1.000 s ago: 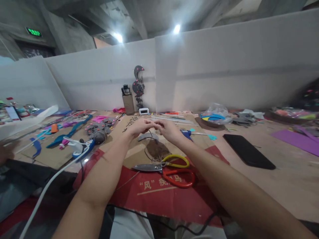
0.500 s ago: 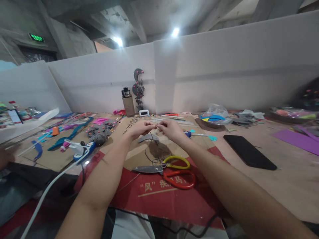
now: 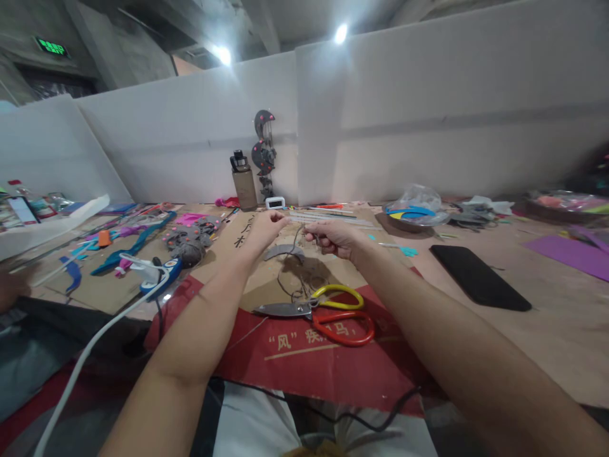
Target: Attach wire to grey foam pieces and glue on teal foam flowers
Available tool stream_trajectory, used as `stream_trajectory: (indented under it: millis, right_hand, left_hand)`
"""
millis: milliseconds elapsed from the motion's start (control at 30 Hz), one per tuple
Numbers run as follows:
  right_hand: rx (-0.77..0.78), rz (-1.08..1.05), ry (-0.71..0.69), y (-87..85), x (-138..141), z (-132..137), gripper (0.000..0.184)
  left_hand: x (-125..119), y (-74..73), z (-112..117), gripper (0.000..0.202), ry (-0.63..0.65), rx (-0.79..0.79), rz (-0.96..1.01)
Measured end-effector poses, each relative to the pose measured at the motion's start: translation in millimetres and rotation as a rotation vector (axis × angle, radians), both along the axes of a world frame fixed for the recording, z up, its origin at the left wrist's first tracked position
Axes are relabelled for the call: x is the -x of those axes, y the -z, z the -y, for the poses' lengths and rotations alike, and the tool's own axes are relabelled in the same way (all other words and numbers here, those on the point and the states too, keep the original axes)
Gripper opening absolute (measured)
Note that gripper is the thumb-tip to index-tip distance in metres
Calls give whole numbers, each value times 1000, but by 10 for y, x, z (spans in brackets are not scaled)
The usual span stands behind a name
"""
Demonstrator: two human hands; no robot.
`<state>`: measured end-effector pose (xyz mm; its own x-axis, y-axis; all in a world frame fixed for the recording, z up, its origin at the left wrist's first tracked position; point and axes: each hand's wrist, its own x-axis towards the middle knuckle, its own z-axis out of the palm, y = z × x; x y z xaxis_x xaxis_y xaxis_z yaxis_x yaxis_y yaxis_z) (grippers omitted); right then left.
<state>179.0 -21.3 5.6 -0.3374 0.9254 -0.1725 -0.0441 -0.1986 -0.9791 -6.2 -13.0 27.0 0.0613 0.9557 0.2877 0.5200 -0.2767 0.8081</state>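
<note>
My left hand (image 3: 263, 230) and my right hand (image 3: 333, 237) are held out over the table, a short gap between them, each with fingers pinched on a thin dark thread (image 3: 295, 240). The thread runs between the two hands and hangs down to a loose tangle (image 3: 299, 289) on the cardboard. A grey crescent-shaped cutout (image 3: 284, 252) lies under the hands. Scissors with a yellow and a red handle (image 3: 323, 311) lie closer to me on the red paper (image 3: 304, 368).
A glue gun (image 3: 157, 278) with a white cable lies at left among coloured foam cutouts (image 3: 133, 244). A bottle (image 3: 244, 183) and a hanging crescent ornament (image 3: 263, 152) stand by the white partition. A black phone (image 3: 479, 285) lies at right. Another person's hand (image 3: 9, 289) shows at the far left.
My hands were touching fingertip to fingertip; they have moved apart, stretching the thread between them. The view has tilted slightly.
</note>
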Motion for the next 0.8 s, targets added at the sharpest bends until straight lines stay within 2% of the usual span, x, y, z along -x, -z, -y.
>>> stream_trajectory:
  millis: [67, 100, 200, 267, 367, 467, 600, 700, 800]
  right_hand:
    - [16, -22, 36, -2, -7, -8, 12]
    - [11, -25, 53, -5, -6, -5, 12]
    - [-38, -17, 75, -28, 11, 23, 14]
    - [-76, 2, 80, -42, 31, 47, 17]
    - [-138, 41, 113, -31, 71, 63, 21]
    - [-251, 109, 162, 19, 126, 64, 16]
    - [-414, 286, 115, 53, 181, 91, 14]
    - [-511, 434, 89, 24, 164, 101, 23]
    - [-724, 526, 252, -2, 107, 60, 32]
  left_hand:
    - [-19, -35, 37, 21, -47, -5, -13]
    - [-29, -44, 51, 24, -11, 50, 18]
    - [-68, -29, 68, 29, 220, 301, 157]
    - [-99, 11, 59, 29, 300, 396, 216]
    - [-136, 84, 26, 26, 298, 427, 306]
    - [-148, 129, -3, 24, 305, 427, 417]
    - [-131, 119, -9, 17, 319, 410, 518]
    - [-96, 87, -19, 16, 337, 406, 567]
    - [-52, 60, -45, 12, 359, 428, 571]
